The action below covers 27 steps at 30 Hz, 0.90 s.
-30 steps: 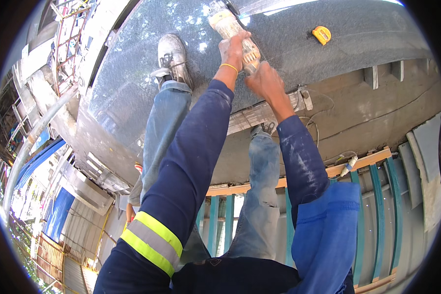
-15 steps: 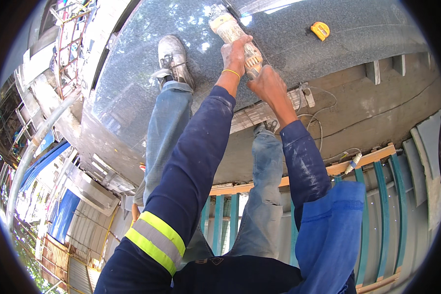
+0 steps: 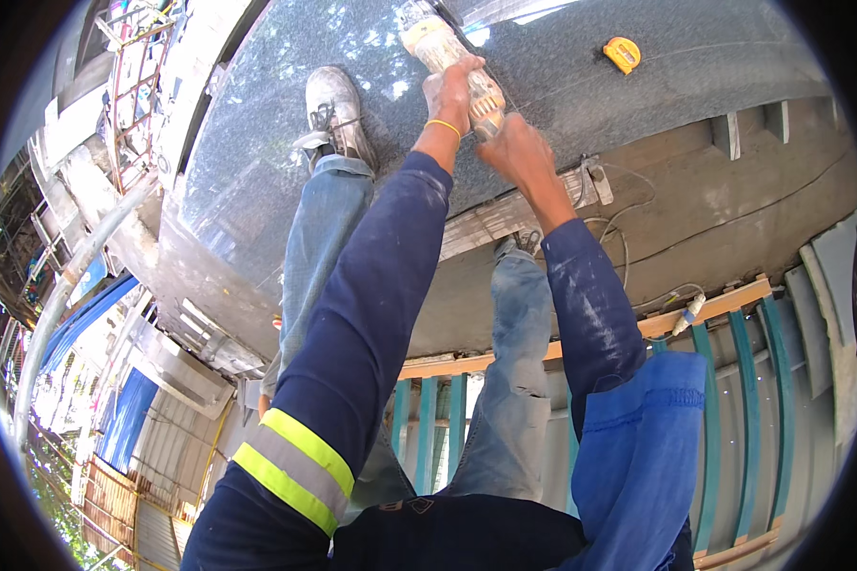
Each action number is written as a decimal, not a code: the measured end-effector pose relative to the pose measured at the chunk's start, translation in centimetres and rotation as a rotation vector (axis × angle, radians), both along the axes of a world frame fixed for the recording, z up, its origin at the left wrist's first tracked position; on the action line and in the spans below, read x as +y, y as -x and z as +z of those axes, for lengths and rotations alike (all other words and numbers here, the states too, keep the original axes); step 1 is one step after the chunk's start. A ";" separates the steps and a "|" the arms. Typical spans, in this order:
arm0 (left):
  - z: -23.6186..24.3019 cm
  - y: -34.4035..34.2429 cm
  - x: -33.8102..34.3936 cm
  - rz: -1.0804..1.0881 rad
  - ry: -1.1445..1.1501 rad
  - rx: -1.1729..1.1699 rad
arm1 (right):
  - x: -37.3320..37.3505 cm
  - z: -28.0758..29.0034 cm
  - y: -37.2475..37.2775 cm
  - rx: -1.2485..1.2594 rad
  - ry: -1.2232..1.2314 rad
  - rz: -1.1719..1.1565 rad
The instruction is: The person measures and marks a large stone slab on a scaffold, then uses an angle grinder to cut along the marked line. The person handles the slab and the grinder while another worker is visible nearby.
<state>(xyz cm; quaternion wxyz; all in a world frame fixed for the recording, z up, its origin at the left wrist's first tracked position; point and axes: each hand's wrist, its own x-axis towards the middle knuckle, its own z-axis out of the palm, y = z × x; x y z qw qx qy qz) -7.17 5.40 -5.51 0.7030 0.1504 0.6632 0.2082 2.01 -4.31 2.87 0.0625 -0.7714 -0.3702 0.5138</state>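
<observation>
A dusty, yellowish angle grinder lies slanted over the dark, polished stone slab, its head toward the far edge of the view. My left hand is wrapped around the middle of its body. Behind it, my right hand is closed on the grinder's rear end. The grinder's disc cannot be made out. A yellow tape measure rests on the slab, to the right of the grinder and apart from both hands.
My dusty left shoe stands on the slab; the other foot is lower, by a whitish board. A cable loops over the brown ledge. A cable connector sits by a wooden rail above teal bars. Scaffolding rises at the left.
Both hands and the grinder have shifted slightly farther away and to the left along the slab. The grip is unchanged.
</observation>
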 end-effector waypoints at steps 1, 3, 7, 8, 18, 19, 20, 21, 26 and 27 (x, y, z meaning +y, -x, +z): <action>0.4 -0.2 -0.7 -0.004 -0.022 0.020 | -0.5 0.0 0.0 -0.005 0.014 0.006; 1.0 -0.4 -1.1 -0.007 -0.038 0.045 | -1.3 -0.1 -0.2 -0.018 0.043 0.017; 0.9 -0.1 -0.9 0.000 -0.025 0.062 | -0.8 0.3 0.1 -0.027 0.052 0.027; 0.4 0.1 -0.4 0.002 -0.032 0.052 | -0.5 0.0 0.2 -0.027 0.032 0.030; -1.1 0.6 0.5 -0.023 0.005 0.001 | 0.6 -0.1 -0.1 0.045 0.026 0.035; -1.0 0.6 0.0 -0.028 0.004 0.001 | 0.1 -0.1 -0.1 0.026 0.022 0.024; -0.9 0.5 -0.5 -0.028 -0.005 0.011 | -0.5 -0.1 0.1 0.007 0.018 0.014; -0.8 0.5 -1.0 -0.027 -0.015 0.022 | -1.0 -0.1 0.2 -0.012 0.013 0.004; -0.3 0.1 -1.8 -0.016 -0.029 0.046 | -1.7 0.1 0.3 -0.026 -0.002 0.000; -0.5 0.2 -1.4 -0.007 -0.026 0.046 | -1.5 -0.1 0.4 -0.030 -0.014 0.000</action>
